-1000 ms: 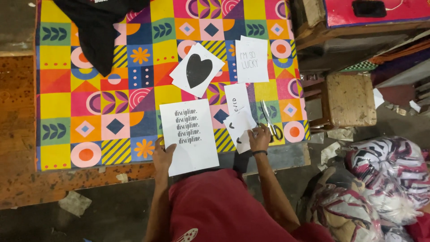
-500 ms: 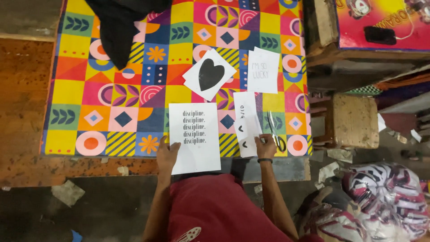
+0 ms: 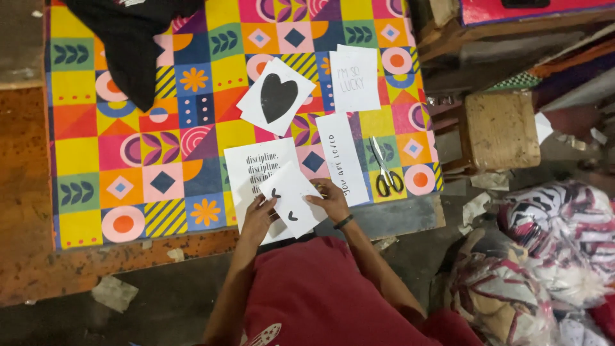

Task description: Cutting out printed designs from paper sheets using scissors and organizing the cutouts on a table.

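From the head view, a bright patterned cloth (image 3: pixel 90 154) covers the table. Both hands, left hand (image 3: pixel 257 220) and right hand (image 3: pixel 331 200), pinch a small white card (image 3: pixel 291 197) by opposite edges above a printed sheet (image 3: pixel 253 170); it looks light, thin and easily creased.

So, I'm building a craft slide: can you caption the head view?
Both hands, left hand and right hand, hold a small white sheet over a printed sheet on a colourful patterned cloth.

Single head cam, high up, looks straight down onto patterned cloth (image 3: pixel 90 154).
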